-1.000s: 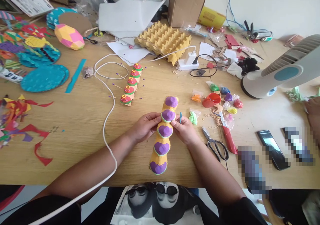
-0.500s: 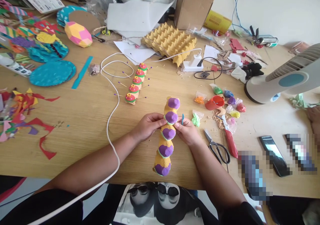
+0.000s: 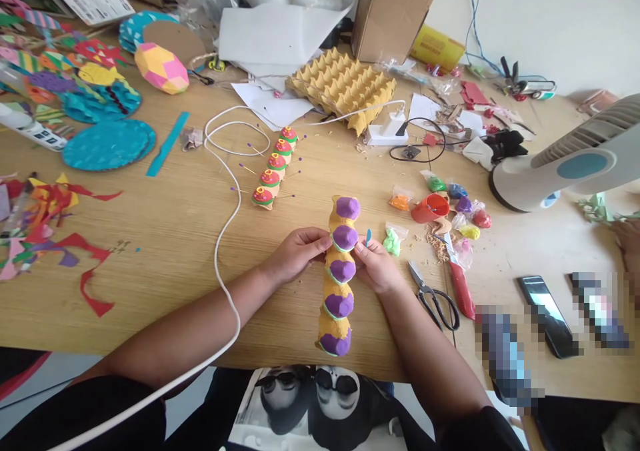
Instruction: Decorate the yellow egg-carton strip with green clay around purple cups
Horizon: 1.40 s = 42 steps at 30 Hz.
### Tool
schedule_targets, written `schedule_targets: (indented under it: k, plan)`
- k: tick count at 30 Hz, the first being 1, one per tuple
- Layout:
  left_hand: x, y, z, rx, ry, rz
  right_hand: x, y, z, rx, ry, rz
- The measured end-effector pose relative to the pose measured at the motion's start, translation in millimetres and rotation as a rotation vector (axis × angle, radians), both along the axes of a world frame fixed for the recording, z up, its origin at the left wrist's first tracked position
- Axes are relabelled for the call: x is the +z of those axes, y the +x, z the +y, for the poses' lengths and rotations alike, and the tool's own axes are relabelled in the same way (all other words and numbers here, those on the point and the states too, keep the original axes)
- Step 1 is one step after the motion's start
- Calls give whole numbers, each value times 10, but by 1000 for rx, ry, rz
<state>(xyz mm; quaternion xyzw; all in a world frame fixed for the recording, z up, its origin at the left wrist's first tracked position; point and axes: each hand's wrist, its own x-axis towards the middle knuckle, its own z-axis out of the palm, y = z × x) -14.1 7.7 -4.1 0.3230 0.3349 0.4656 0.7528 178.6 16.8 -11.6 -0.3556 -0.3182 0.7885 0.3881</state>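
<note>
Between my hands is a strip of yellow egg carton [image 3: 334, 285] whose bumps carry purple clay with thin light-green edges. My left hand [image 3: 301, 254] pinches its left side near the second bump. From the right, my right hand [image 3: 376, 264] grips the same strip with thumb and fingers. A small blue clay tool [image 3: 369, 237] sticks up from behind the right fingers. Farther back on the table lies a finished-looking caterpillar [image 3: 275, 167] of egg-carton bumps in red and green clay, with purple-tipped pins along its sides.
Right of my hands lie bagged clay [image 3: 393, 239], an orange-red cup [image 3: 430, 207], scissors [image 3: 434, 295] and a red-handled knife [image 3: 460, 279]. A white cable [image 3: 226, 237] crosses my left forearm. An egg tray [image 3: 345, 84], fan [image 3: 565, 157], phone [image 3: 548, 316] and paper scraps [image 3: 90, 257] surround the work area.
The lower end of the strip has swung to the right, so it hangs straighter. Both hands keep their hold in nearly the same place.
</note>
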Motion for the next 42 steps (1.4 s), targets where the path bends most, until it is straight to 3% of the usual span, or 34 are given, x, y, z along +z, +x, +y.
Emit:
schedule_targets:
  k: [10,20,31,42]
  plan:
    - [26,9,6,48,-39,-13,60,14,6,44,59,3]
    - [17,-13,0,-33,-20,21,85,-34,-17,-26,33,-15]
    - [39,5,-25,33,-132,-11,115,69,-35,24,334,-273]
    - [18,-19,-26,-12,-126,15,141,46,-73,-54,329,-351]
